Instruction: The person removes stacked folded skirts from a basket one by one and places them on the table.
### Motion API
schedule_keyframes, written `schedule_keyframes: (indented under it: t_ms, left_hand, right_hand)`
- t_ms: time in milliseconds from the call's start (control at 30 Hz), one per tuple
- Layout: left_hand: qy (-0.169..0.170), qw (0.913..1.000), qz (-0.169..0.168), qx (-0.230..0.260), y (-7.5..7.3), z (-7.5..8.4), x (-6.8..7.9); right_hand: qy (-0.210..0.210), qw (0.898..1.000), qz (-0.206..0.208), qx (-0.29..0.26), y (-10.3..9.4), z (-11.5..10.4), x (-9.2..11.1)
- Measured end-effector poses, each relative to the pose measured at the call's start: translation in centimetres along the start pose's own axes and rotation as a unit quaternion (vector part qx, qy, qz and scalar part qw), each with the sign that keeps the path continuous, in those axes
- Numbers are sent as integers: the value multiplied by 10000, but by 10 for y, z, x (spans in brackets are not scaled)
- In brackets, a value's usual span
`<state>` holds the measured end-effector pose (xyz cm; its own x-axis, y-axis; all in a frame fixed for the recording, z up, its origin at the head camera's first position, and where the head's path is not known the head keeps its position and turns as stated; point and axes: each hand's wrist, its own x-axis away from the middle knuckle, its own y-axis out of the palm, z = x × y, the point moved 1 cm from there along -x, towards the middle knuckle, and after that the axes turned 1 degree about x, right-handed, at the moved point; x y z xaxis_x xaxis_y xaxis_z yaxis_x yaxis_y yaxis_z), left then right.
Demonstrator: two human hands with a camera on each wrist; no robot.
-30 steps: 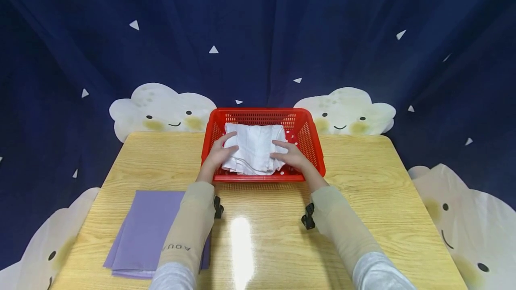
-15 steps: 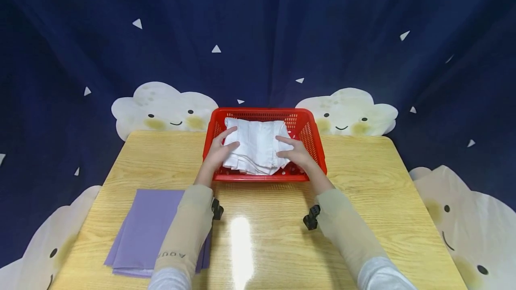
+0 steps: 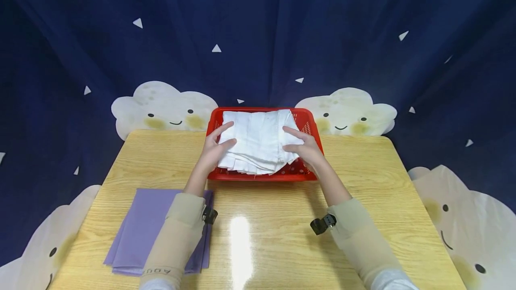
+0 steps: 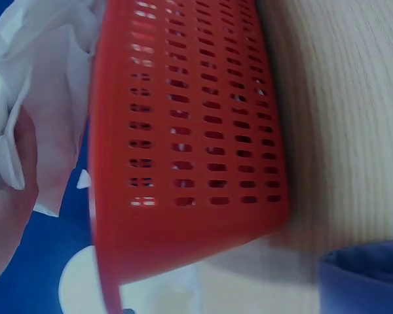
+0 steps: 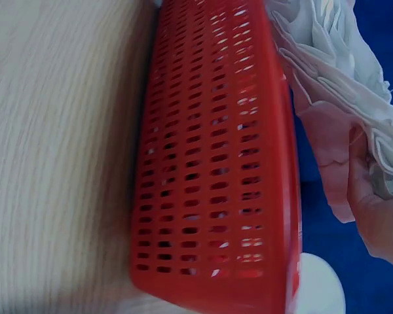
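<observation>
A folded white cloth (image 3: 258, 140) with layered, pleated edges is held by both hands over the red plastic basket (image 3: 262, 177). On its left side my left hand (image 3: 211, 149) grips it, thumb and index finger on top. My right hand (image 3: 308, 147) grips the opposite side the same way. Both wrist views show the white cloth (image 4: 56, 111) above the basket's rim, its lower layers hanging down; in the right wrist view the right hand (image 5: 380, 219) holds the folded edge. Beneath the cloth, red fabric with white dots shows inside the basket.
Folded purple cloth (image 3: 141, 223) lies on the wooden table (image 3: 274, 236) at the near left, partly under the left forearm. The basket stands at the table's far edge, before a dark blue curtain (image 3: 250, 21) with white clouds.
Both hands have lifted the white cloth from inside the basket to above its rim. The hands have moved slightly apart, and the cloth looks larger in the head view.
</observation>
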<state>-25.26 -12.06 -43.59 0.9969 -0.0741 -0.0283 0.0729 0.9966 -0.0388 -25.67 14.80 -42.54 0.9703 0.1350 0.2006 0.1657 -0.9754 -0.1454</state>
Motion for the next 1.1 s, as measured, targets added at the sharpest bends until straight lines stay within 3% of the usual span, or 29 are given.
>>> schedule_keyframes:
  t_ms: [200, 300, 433, 700, 933, 1100]
  left_hand:
    - [240, 9996, -60, 113, -1, 12, 13]
    - [165, 9998, -129, 47, -2, 21, 24]
    - [320, 9992, -242, -23, -3, 26, 41]
    - [755, 9968, -253, -94, -4, 15, 70]
    - [656, 9973, -232, -252, 0, 4, 97]
    - [667, 9973, -215, -234, 5, 12, 121]
  right_hand:
    - [-24, 10000, 41, -58, 0, -13, 17]
    - [37, 10000, 32, -32, 2, -16, 30]
    - [76, 9999, 80, 99, 6, -14, 48]
    - [-73, 9999, 3, -77, 15, -1, 79]
    - [-276, 9994, 51, 196, 19, 16, 105]
    - [-578, 9979, 43, 299, 23, 33, 121]
